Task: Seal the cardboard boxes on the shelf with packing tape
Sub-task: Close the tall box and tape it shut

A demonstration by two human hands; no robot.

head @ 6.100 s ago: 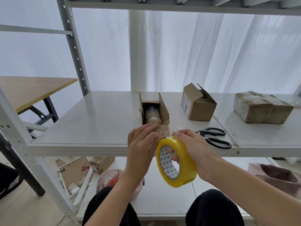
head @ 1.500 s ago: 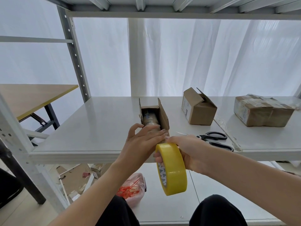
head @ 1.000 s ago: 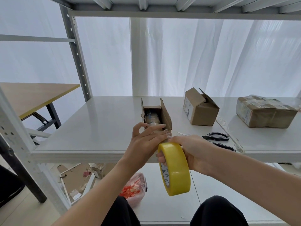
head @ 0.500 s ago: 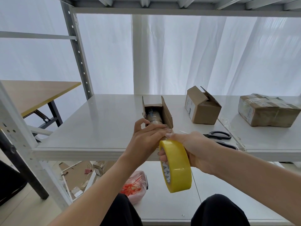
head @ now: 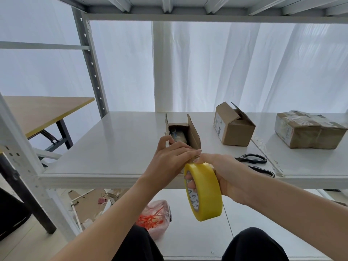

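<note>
Since the earliest frame, the roll [head: 205, 193] had turned from face-on to nearly edge-on, and the thumb of the left hand [head: 172, 159] had gone up to the left flap [head: 166, 127] of the open box [head: 192, 132].

The right hand [head: 224, 172] gripped the roll, fingers through its core, just off the front edge of the shelf [head: 113, 147]. The left hand's fingers lay straight across the box's near end, toward the roll. I could not see the tape's free end beneath them.

The open box stood on the shelf, both long flaps upright and its contents showing. A second box [head: 233, 127] to the right was also unsealed; the taped box [head: 308, 131] beyond looked finished. Scissors [head: 252, 159] lay near the right hand.

My judgement: the step in hand was starting a strip on the open box. Next, the flaps need folding shut and holding down while the tape is drawn over the seam, then cut.
</note>
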